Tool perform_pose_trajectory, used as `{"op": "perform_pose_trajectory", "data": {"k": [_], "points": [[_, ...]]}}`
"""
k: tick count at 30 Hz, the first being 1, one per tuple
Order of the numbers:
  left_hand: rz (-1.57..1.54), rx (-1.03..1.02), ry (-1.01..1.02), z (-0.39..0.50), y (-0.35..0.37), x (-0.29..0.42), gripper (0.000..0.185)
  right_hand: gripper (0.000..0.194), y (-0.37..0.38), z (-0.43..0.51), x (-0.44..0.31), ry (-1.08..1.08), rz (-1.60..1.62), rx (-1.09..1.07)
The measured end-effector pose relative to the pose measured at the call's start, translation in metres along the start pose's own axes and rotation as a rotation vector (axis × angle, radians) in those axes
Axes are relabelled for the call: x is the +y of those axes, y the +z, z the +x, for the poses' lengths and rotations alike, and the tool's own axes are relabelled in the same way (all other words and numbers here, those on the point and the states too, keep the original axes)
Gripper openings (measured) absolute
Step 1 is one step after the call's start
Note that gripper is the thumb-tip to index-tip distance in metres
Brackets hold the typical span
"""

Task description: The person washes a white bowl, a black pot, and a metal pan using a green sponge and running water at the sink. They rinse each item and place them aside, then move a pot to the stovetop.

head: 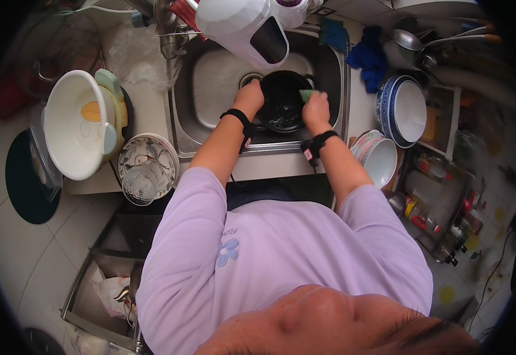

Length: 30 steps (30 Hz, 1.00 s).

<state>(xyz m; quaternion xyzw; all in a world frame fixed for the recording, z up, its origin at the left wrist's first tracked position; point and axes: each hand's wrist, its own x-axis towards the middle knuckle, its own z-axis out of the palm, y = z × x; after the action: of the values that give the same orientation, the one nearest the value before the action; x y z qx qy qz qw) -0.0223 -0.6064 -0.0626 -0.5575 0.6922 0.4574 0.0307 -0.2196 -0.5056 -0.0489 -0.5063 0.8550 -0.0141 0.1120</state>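
Note:
A round black pot (283, 106) stands in the right part of the stainless steel sink (209, 95), with wet, shiny patches inside. At its left rim, my left hand (250, 98) is closed on the pot's edge or handle; the fingers are partly hidden. My right hand (316, 108) grips a green scouring pad (307, 94) at the pot's right rim. Both wrists wear black straps. Left of the pot, the sink drain (250, 80) is partly covered by my left hand.
A white faucet-mounted appliance (236, 26) overhangs the sink's back. On the left stand a large white basin (74, 146) and stacked plates (169, 151) with a glass bowl (140, 184). Stacked bowls (411, 111), more bowls (382, 162) and a blue cloth (368, 57) lie to the right.

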Motion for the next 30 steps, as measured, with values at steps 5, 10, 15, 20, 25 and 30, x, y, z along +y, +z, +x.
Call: {"op": "perform_pose_trajectory", "data": {"k": [5, 10, 15, 20, 25, 30], "points": [[-0.153, -0.066, -0.107, -0.003, -0.003, -0.006, 0.022, 0.013, -0.01, 0.071, -0.031, -0.732, -0.189, 0.225], [-0.163, -0.022, -0.156, 0.003, 0.002, -0.003, 0.023, 0.012, -0.007, 0.083, -0.056, -0.558, -0.074, 0.111], [-0.245, -0.103, -0.199, 0.007, -0.004, -0.002, 0.025, 0.005, -0.021, 0.03, -0.016, -0.077, 0.036, 0.107], [-0.343, -0.121, -0.228, 0.013, 0.002, -0.008, 0.028, 0.007, -0.037, -0.005, -0.025, -0.082, 0.329, -0.174], [-0.116, 0.014, -0.034, 0.023, 0.013, -0.019, 0.032, 0.022, 0.0, -0.044, -0.093, -0.391, 0.141, -0.377], [-0.138, -0.108, -0.058, 0.013, 0.005, -0.01, 0.037, 0.018, -0.003, -0.047, -0.065, -0.573, -0.017, -0.36]]}}
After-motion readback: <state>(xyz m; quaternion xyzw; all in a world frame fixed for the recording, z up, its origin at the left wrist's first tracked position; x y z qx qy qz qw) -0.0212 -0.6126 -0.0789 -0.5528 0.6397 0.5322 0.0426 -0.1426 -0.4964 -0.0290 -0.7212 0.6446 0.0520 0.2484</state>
